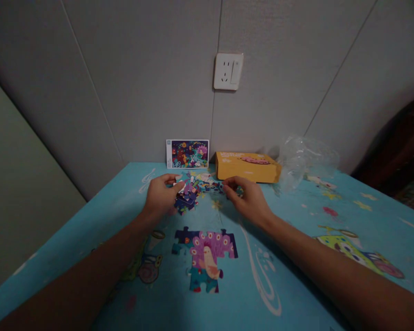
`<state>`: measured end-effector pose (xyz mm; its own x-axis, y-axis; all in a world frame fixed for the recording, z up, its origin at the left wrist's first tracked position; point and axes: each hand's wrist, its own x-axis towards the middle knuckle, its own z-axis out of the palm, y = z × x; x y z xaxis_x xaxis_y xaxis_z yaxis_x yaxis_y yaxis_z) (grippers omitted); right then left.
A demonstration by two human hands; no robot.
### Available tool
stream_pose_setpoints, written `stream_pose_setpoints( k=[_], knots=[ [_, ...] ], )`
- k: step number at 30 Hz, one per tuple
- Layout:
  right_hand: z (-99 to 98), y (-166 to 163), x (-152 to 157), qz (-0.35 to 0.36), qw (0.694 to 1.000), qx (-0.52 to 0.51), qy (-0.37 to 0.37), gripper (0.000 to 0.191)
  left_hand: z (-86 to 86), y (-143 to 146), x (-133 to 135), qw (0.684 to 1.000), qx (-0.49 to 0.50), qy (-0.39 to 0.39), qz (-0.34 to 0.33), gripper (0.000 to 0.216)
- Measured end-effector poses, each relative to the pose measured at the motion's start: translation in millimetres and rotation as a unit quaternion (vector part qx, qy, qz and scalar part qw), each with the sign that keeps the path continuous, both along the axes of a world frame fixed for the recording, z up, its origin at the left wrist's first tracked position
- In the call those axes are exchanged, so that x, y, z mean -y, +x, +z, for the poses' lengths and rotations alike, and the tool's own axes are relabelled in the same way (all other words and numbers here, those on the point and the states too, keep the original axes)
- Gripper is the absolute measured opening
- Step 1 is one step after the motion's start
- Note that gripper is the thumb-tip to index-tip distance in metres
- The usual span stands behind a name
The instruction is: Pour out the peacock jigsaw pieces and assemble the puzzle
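Observation:
My left hand (160, 194) is at the left edge of a heap of loose jigsaw puzzle pieces (189, 195), its thumb and forefinger closed on a puzzle piece (180, 185) with a pale side showing. At the heap's right end, my right hand (246, 196) has its fingertips pinched on a small dark puzzle piece (221, 186). Nearer to me lies a joined section of puzzle (207, 257), showing a pink peacock on dark blue and teal. Neither hand touches that section.
A picture card (188, 154) leans against the wall behind the heap. To its right are a yellow box (248, 168) and a crumpled clear plastic bag (305, 158). A blue cartoon-printed cloth (290, 276) covers the table. A socket (228, 71) is on the wall.

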<state>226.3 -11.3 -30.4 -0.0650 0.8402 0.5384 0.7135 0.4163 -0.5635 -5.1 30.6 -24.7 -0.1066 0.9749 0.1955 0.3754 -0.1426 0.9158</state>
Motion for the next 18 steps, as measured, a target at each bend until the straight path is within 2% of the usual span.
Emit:
stream_pose_setpoints(
  k=[3,7,9,12,15,18],
  knots=[
    [0.4,-7.0,5.0,0.043,0.999,-0.009,-0.03,0.022,2.8,7.5,9.2,0.999,0.04,-0.015,-0.031,0.037],
    [2.1,-11.9,10.2,0.085,0.994,-0.028,-0.058,0.037,1.3,20.0,23.4,0.988,0.037,-0.015,-0.15,0.028],
    [2.9,-12.4,12.0,0.114,0.991,-0.019,-0.068,0.031,-0.5,24.6,29.1,0.978,0.025,-0.026,-0.205,0.024],
    [1.7,-12.2,12.8,0.147,0.985,-0.023,-0.085,0.023,-1.5,28.1,34.1,0.97,0.017,-0.037,-0.238,0.021],
    [-3.1,-12.6,10.7,0.149,0.976,-0.114,-0.11,0.023,-1.3,29.0,35.8,0.964,0.022,-0.039,-0.263,0.025],
    [-8.3,-13.8,7.5,0.175,0.952,-0.218,-0.125,0.02,-2.6,29.5,36.9,0.952,0.036,-0.046,-0.299,0.031]
  ],
)
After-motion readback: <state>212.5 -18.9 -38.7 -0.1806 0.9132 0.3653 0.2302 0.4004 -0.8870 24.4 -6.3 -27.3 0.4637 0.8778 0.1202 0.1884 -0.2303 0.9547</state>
